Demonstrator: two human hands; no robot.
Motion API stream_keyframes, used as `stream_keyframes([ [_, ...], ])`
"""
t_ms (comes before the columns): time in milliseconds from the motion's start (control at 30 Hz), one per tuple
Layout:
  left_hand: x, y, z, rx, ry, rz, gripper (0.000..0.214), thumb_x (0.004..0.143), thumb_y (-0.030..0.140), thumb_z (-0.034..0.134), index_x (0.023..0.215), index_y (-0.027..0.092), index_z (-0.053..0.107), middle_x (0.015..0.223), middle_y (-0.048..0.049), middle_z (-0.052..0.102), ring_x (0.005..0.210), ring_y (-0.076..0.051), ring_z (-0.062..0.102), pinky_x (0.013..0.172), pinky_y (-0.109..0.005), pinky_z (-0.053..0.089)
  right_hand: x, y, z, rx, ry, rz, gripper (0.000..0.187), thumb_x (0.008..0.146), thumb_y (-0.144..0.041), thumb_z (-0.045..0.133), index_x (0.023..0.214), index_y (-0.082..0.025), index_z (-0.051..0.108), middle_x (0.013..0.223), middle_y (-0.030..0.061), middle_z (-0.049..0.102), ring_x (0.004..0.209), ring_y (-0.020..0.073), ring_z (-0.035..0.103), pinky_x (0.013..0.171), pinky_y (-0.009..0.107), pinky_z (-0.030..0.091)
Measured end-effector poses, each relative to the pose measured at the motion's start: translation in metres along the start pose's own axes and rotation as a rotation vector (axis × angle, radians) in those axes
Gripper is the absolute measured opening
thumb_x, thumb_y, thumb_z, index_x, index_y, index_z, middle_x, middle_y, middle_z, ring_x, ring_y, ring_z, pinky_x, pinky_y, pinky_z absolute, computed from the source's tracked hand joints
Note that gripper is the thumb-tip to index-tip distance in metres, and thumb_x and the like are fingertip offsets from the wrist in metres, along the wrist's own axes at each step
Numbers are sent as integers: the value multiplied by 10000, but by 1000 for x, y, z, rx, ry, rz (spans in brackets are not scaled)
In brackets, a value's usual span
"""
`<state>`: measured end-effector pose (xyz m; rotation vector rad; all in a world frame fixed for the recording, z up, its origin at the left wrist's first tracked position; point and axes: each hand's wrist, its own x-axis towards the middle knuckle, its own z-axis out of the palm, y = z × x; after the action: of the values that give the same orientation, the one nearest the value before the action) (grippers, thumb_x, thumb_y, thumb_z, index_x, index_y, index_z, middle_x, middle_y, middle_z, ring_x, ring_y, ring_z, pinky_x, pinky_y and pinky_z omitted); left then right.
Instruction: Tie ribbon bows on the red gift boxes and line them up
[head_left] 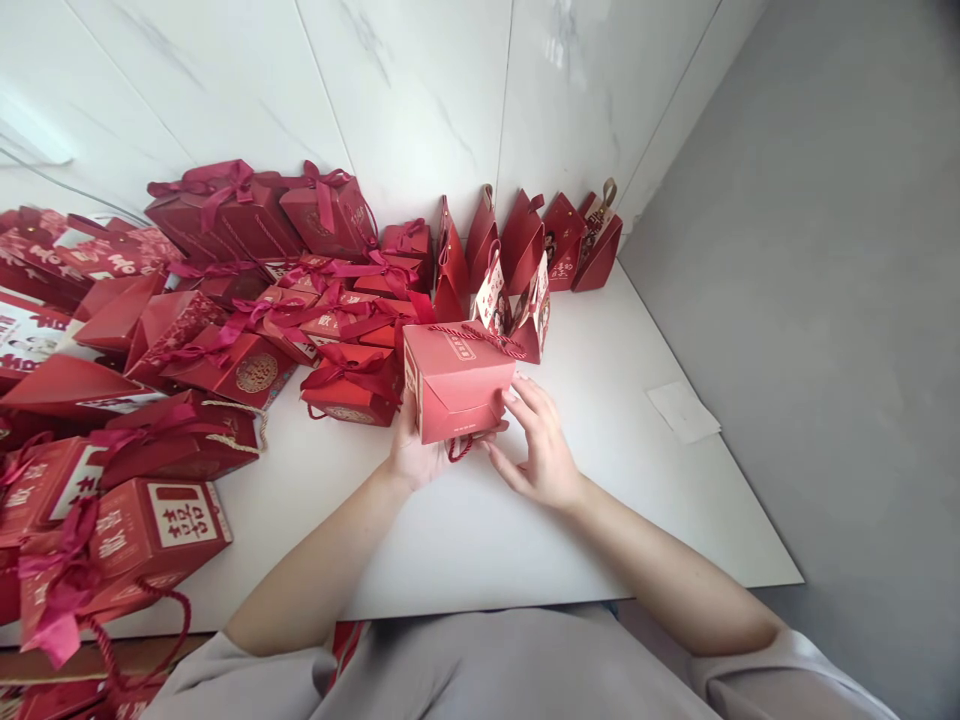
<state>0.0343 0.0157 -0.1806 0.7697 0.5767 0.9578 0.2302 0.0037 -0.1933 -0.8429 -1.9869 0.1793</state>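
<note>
A red gift box [466, 392] with a twisted red cord handle is held up over the white table, tilted so that a folded end panel faces me. My left hand [421, 448] grips it from below and the left, its fingers partly hidden under the box. At the box's right side is my right hand [541, 440], fingers spread apart, the fingertips close to its edge; whether they touch it I cannot tell. A loop of the red cord hangs below the box. Just behind to the left sits a red box with a ribbon bow [351, 385].
Many red boxes with ribbons crowd the left, including one with a white label [184, 515] near the front edge. Several pointed red boxes [523, 240] stand along the marble-patterned wall. A white paper [682, 412] lies at the right of the white table [600, 360], beside a grey wall.
</note>
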Motion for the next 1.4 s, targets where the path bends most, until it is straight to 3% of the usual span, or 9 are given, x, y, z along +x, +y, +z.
stream_keyframes([
  [167,-2,0,2,-83,-91,-101,1039,712,963,323,1359,186,561,1243,-196,674,1162,-419,635,682,-390,530,1,-1,0,20,-17,0,878,890,-288,644,1600,-288,127,1549,150,404,1426,358,414,1121,642,414],
  [267,-1,-2,3,-196,-158,-156,1021,723,964,274,1353,212,558,1268,-175,661,1148,-411,639,692,-390,518,3,-3,-2,21,-27,-16,872,892,-262,644,1603,-288,142,1586,139,348,1450,361,375,1141,634,392],
  [467,1,-9,9,-353,-21,-221,909,760,932,289,1255,243,615,1226,-134,673,1058,-344,653,620,-341,475,3,-8,-2,67,-153,10,760,913,-258,650,1566,-362,274,1693,54,-12,1525,384,205,1134,583,413],
  [633,2,-9,8,-375,32,-261,913,737,941,331,1214,228,640,1159,-140,685,1038,-338,643,504,-288,395,3,-9,0,93,-201,48,728,924,-269,652,1559,-340,303,1692,70,-46,1534,372,179,1152,549,399],
  [933,3,-4,7,-484,-33,-279,844,784,870,437,1216,173,639,1037,-146,703,862,-269,660,568,-288,440,4,-11,-1,26,-229,60,671,945,-284,616,1553,-268,333,1691,103,-40,1531,359,199,1162,515,387],
  [1033,4,-5,5,-485,-25,-269,875,785,871,431,1287,176,606,1077,-151,698,779,-247,650,542,-293,415,2,-15,2,-58,-192,62,689,932,-301,628,1554,-272,333,1689,96,-87,1534,391,160,1165,568,354],
  [1133,4,-8,6,-483,-9,-256,846,804,857,425,1371,242,548,1131,-118,694,669,-192,606,478,-266,333,0,-21,4,-187,-139,47,678,920,-347,651,1534,-329,365,1685,74,-133,1530,434,128,1173,670,234],
  [1267,1,-13,8,-490,82,-259,721,867,804,389,1315,276,589,1045,-68,713,674,-170,606,461,-251,246,-1,-30,5,-285,-127,29,590,912,-414,664,1469,-381,472,1693,77,-61,1506,455,201,1167,697,168],
  [1400,0,-18,3,-471,124,-388,823,813,881,319,1191,231,653,787,-59,692,473,-128,484,452,-270,202,-1,-34,6,-339,-177,45,595,917,-435,653,1478,-383,464,1672,139,133,1503,448,214,1154,711,159],
])
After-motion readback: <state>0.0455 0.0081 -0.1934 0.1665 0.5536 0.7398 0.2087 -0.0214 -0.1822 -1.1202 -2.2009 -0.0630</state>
